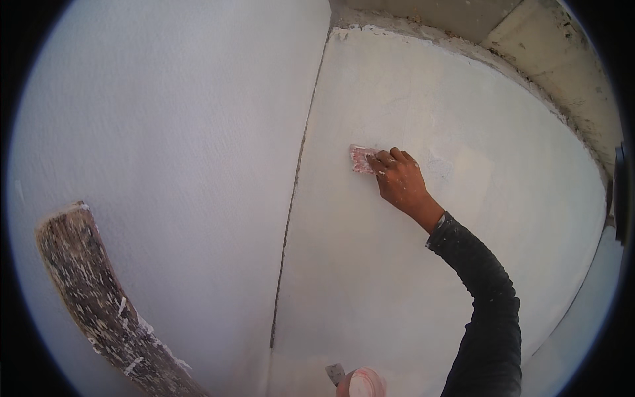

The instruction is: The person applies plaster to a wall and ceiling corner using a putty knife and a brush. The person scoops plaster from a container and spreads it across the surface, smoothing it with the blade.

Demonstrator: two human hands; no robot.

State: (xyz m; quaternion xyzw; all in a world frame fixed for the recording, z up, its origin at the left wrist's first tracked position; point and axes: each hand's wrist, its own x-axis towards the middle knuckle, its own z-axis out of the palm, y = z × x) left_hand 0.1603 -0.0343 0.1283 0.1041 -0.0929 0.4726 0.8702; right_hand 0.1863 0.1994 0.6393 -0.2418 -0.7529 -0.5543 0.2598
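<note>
My right hand is closed on a small flat reddish scraper, smeared with white, which lies against the pale wall. White specks dot the fingers. A dark long sleeve covers the arm, which reaches up from the lower right. Slightly darker damp-looking patches show on the wall beside the hand. My left hand is out of sight. At the bottom edge, partly cut off, is a pink round container with something white in it, and a grey flat blade sticks out beside it.
A rough wooden plank, splashed with white, slants up at the lower left. Left of a dark corner gap stands another whitish wall. Bare grey concrete runs along the upper right, and a dark object shows at the right rim.
</note>
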